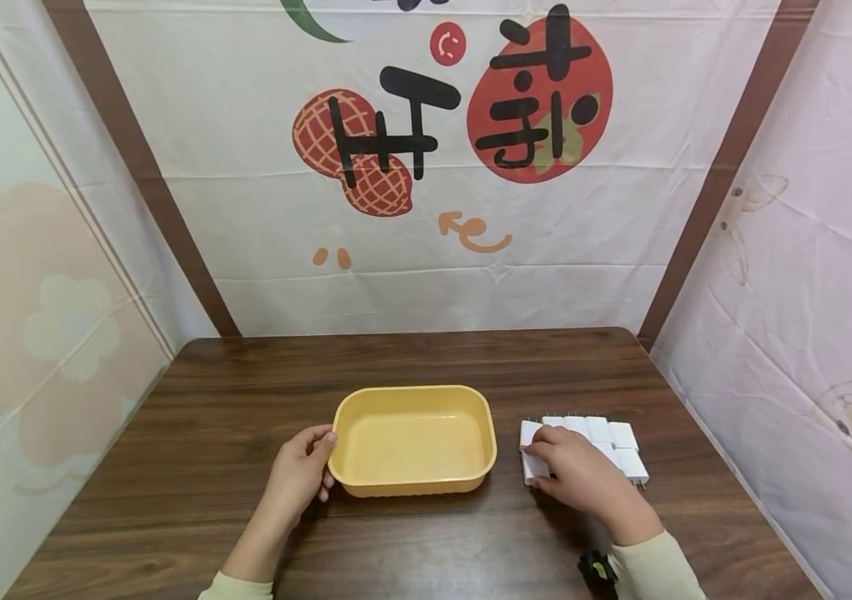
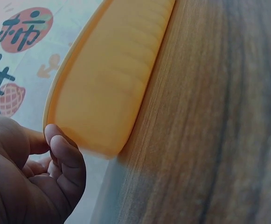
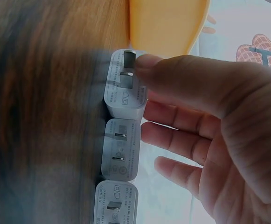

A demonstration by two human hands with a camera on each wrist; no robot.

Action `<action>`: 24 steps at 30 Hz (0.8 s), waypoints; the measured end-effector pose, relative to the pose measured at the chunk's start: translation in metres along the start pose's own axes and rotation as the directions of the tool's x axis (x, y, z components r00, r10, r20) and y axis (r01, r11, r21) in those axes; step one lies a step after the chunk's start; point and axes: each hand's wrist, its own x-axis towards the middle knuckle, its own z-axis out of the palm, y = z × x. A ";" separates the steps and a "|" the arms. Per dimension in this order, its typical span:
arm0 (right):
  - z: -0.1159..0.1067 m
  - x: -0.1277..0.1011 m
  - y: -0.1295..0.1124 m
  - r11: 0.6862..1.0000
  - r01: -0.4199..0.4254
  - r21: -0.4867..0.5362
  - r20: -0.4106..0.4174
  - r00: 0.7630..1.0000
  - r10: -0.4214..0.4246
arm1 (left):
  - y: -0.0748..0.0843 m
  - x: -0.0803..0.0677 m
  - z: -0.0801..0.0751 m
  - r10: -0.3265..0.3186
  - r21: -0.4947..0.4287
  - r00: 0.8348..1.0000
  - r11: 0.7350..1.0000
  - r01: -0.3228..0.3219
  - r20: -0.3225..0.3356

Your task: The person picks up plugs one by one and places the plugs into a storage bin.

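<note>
A yellow rectangular plastic basin (image 1: 414, 483) with rounded corners sits on the table. My left hand (image 1: 300, 473) grips its left rim, thumb over the edge and fingers curled below the rim outside, as the left wrist view also shows on the basin wall (image 2: 102, 88). To the right of the basin, white plug chargers (image 1: 627, 462) lie in two rows side by side, metal prongs facing outward. My right hand (image 1: 583, 471) pinches the leftmost charger of the near row (image 3: 119, 100), its thumb at the prong face. The index fingertip is hidden behind the thumb in the right wrist view.
The dark wood-grain table (image 1: 426, 550) carries everything. A small black object with a yellow-green mark (image 1: 597, 568) is beside the right sleeve (image 1: 654, 571). Printed cloth curtains (image 1: 583, 283) rise behind the table and at both sides.
</note>
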 end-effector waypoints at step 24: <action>0.000 0.000 -0.003 1.000 -0.021 0.006 0.033 0.999 0.020 | 0.001 -0.001 -0.001 0.003 0.009 1.000 1.000 -0.003 0.001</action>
